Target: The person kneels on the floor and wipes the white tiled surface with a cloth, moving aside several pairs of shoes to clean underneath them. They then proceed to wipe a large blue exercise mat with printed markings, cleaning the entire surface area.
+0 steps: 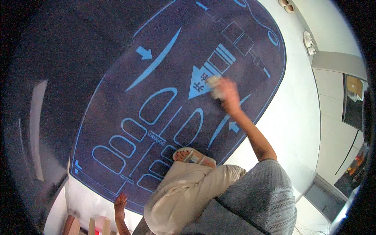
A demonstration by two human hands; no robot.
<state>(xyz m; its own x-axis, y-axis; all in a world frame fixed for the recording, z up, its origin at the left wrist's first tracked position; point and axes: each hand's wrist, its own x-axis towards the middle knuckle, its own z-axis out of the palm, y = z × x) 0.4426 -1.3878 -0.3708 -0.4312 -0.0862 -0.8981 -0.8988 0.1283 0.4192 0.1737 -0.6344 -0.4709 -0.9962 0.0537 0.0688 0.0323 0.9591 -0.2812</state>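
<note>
A large dark blue mat [117,98] with light blue outlines, arrows and foot shapes lies spread below me. My right hand [230,94], blurred by motion, is closed on a crumpled whitish cloth [215,87]. The cloth rests against the mat beside a big light blue arrow. Over by the mat's near left edge, my left hand [120,203] is empty, with its fingers apart. My bent leg in beige trousers and a sandalled foot [194,156] rest on the near part of the mat.
White floor [293,113] borders the mat on the right. Pairs of shoes [309,43] stand by the far right wall. Wooden slats [92,225] rise at the near left. A dark glossy surface [51,78] fills the left side.
</note>
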